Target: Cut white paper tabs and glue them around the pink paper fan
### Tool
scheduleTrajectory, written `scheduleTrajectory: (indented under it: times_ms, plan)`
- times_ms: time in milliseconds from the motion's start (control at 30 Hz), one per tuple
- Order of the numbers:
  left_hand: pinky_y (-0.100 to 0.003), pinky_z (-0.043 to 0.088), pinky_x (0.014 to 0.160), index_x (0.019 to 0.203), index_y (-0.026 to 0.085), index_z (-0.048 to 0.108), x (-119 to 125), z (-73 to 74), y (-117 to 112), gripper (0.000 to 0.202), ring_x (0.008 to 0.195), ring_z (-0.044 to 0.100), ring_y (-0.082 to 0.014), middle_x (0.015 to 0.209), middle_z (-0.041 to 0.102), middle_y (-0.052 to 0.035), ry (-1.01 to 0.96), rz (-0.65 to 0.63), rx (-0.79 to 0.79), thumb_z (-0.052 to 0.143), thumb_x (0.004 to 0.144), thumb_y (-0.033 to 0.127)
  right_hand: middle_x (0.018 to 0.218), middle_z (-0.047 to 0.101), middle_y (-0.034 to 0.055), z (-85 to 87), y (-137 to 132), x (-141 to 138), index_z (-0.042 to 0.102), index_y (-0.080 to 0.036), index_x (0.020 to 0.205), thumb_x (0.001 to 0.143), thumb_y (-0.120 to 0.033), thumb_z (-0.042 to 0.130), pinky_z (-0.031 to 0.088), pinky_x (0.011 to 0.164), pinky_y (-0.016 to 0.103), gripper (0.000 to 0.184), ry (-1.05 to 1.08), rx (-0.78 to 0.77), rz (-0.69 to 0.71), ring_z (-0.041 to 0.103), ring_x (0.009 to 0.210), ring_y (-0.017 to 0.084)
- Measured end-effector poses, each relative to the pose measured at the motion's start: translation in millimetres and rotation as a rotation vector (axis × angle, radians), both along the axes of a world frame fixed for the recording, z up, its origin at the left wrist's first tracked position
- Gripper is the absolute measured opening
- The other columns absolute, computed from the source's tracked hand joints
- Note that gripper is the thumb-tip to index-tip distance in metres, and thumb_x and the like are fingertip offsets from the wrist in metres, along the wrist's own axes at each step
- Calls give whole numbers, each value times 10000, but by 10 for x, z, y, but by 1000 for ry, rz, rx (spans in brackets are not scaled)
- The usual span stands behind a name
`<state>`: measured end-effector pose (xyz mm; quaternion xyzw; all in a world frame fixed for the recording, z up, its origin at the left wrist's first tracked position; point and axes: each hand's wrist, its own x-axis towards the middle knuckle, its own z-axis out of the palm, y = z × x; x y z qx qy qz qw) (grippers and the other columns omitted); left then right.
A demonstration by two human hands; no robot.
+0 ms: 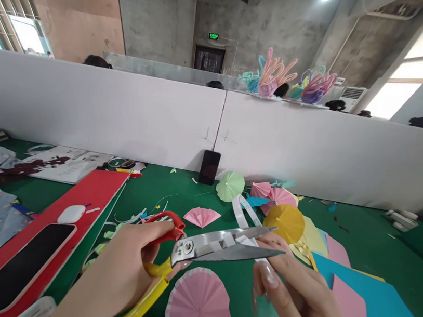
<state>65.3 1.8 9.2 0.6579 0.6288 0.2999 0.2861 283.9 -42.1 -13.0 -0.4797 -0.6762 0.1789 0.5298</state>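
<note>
My left hand (125,256) is closed around the scissors (215,245), with its red and yellow handles in my fingers. The blades are spread and point right. A white strip (243,213) rises in a bend behind the blades, and its end lies between them. My right hand (294,296) pinches that end near the blade tips. Below the scissors lies a pink pleated paper disc (200,309) with small white pieces along its left and upper rim. A smaller pink paper fan (202,216) rests behind the blades on the green table.
Green (230,186) and yellow (285,223) pleated paper rounds lie behind my right hand. Blue paper (383,303) sits at the right. A phone (209,167) leans against the white partition (142,117). Another phone (18,268) and an earbud case (71,214) occupy the red board at left.
</note>
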Motion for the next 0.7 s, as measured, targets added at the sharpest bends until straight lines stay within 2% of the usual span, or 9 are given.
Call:
scheduleTrajectory:
  times_ms: [100,167,300,400,500,600,700]
  plan:
    - [-198,285,407,754,214,696,-23,-20,16,229,468,433,-142,512,490,20,50,-27,5,664,615,393,682,666,65,-8,-17,-34,726,-272,927,909,-339,508,533,686,426,228,35,-9,-47,652,767,276]
    - [-197,282,399,755,212,703,-19,-24,19,232,468,455,-146,528,536,9,50,-42,9,679,613,395,711,677,68,-39,-15,-18,712,-279,1000,897,-332,532,538,642,412,214,42,10,-33,654,776,279]
    - [-203,330,405,758,222,732,24,-4,10,248,499,533,-171,613,642,-17,-7,41,63,719,579,394,758,699,72,-73,17,67,703,-290,1062,876,-330,571,545,626,404,232,-12,34,18,662,770,279]
    - [-213,392,448,810,224,746,17,-5,24,295,537,581,-191,624,667,-23,-7,-29,20,731,574,401,766,707,77,-64,21,101,719,-276,1040,883,-344,557,544,727,452,236,-54,24,-7,666,775,282]
    - [-241,446,518,848,225,737,-33,-44,50,346,608,617,-214,720,697,-46,3,-81,-64,721,587,452,729,705,56,-63,13,105,717,-283,1059,878,-334,566,498,876,505,241,-61,54,-6,673,766,270]
    - [-256,446,545,869,224,714,-65,-79,62,388,591,591,-200,710,669,-35,-1,-69,-111,704,593,496,704,698,41,-70,13,88,703,-291,1098,874,-306,577,463,938,521,257,-42,68,8,677,766,261]
    - [-229,383,492,766,201,667,-51,-59,59,316,504,499,-146,580,554,19,-23,-65,-158,702,587,460,705,693,40,-60,6,34,687,-292,1130,878,-286,570,454,951,524,278,-13,67,12,675,785,262]
